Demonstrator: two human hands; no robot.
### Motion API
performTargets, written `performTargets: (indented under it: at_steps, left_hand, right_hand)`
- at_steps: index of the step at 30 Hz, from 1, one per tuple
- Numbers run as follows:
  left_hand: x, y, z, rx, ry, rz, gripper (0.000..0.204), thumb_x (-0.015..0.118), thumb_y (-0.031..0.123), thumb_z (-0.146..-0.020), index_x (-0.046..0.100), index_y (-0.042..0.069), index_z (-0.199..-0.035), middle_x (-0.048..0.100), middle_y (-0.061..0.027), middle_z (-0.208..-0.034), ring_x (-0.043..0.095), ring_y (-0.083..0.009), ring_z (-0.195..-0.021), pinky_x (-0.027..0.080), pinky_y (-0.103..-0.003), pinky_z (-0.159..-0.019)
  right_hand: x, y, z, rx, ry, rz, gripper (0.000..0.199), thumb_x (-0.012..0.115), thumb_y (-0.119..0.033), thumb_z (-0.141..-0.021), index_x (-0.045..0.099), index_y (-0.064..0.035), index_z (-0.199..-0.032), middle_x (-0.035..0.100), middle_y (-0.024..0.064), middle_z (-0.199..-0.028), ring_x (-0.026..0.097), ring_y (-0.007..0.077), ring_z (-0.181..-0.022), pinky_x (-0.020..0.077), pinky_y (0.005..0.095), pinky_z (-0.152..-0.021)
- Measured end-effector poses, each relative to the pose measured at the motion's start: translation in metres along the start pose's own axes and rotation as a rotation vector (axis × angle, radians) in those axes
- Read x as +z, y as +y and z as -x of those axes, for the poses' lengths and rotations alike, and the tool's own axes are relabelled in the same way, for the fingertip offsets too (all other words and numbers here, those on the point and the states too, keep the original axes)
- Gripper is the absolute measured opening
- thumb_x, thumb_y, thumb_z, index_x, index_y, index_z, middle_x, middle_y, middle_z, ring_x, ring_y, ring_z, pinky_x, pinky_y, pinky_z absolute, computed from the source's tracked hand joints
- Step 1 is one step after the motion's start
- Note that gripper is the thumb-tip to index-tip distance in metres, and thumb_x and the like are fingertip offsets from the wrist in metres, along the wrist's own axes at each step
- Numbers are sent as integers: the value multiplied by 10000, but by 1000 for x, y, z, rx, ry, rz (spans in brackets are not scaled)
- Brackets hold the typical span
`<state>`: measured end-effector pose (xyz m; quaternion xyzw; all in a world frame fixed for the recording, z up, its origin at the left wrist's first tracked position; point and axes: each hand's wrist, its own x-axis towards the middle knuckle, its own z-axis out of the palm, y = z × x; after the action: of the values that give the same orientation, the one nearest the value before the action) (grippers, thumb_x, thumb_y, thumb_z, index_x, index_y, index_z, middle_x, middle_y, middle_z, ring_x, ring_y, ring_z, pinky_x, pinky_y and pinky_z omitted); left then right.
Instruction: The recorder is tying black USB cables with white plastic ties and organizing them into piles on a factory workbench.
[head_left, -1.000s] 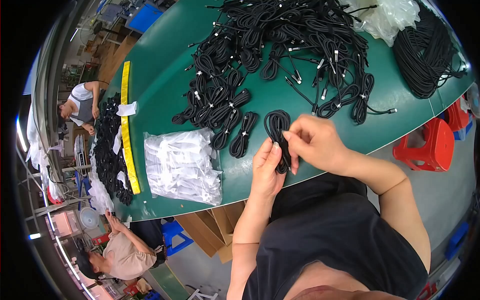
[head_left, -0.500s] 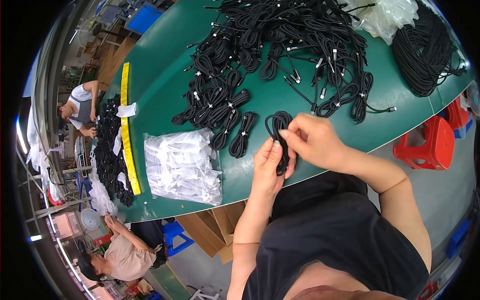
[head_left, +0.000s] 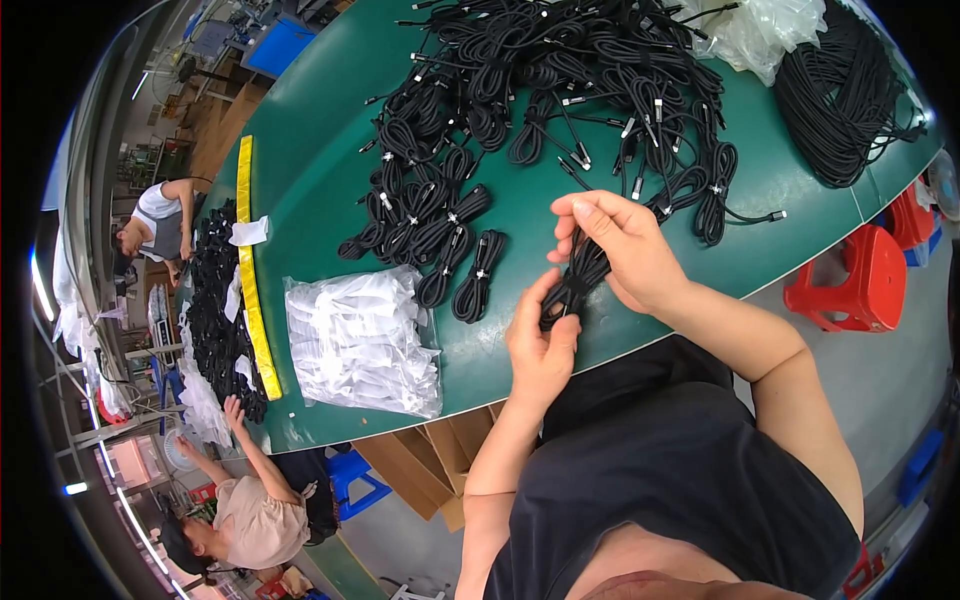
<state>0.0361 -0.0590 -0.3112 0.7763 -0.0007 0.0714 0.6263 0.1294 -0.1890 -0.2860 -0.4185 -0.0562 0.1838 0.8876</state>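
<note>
A looped black cable [head_left: 578, 286] lies between the two hands in the middle of the frame, slanting above the near table edge. The left hand [head_left: 540, 335] grasps its lower end between thumb and fingers. The right hand [head_left: 630, 250] is curled over the upper end, hiding part of it; whether it grips firmly, I cannot tell. Just left lies a tied cable bundle [head_left: 479, 277] on the green table [head_left: 330, 190]. A tangled cable pile [head_left: 570, 50] fills the upper middle. Left of centre, a clear plastic bag [head_left: 365, 342] holds white pieces. At lower centre sits a cardboard box [head_left: 405, 468], its contents unclear.
</note>
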Motion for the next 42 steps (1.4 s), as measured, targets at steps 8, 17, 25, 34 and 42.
performTargets:
  at_steps: [8,17,25,34,42]
  left_hand:
    - [11,10,6,-358,-84,389,288,492,173,-929,514,-4,-1155,570,-54,-746,468,-56,-475,358,-182,-409]
    - [0,1,-9,-444,-38,805,313,485,235,-930,466,0,-1135,583,-109,-838,508,-131,-549,405,-222,-433]
    - [-10,-5,-22,-330,15,1293,382,497,264,-913,484,-24,-1164,557,-223,-1120,604,-243,-845,497,-302,-709]
    - [-5,4,-28,-186,118,1245,440,526,173,-885,399,50,-1288,468,-129,-1269,544,-227,-995,452,-338,-841]
    - [-13,-3,-18,-214,-170,1227,439,566,255,-881,452,-6,-1215,565,-144,-1115,576,-176,-805,464,-256,-627]
  right_hand:
    - [5,-13,-1,223,238,-198,339,434,-351,-945,476,-20,-881,391,4,-557,360,88,-442,349,251,-415]
    - [-7,-18,-42,-432,-40,1247,273,554,-206,-865,573,44,-974,581,149,-777,589,230,-640,462,333,-581]
    - [-21,-7,-102,-125,78,1726,220,539,-153,-829,608,12,-957,592,201,-906,589,378,-833,480,446,-732]
    - [0,-40,-34,-547,-309,1237,120,609,-82,-772,631,-19,-871,577,112,-755,579,276,-661,462,353,-556]
    - [-6,-37,3,-914,-458,1387,139,658,-101,-699,585,-54,-808,507,38,-694,540,191,-601,443,307,-477]
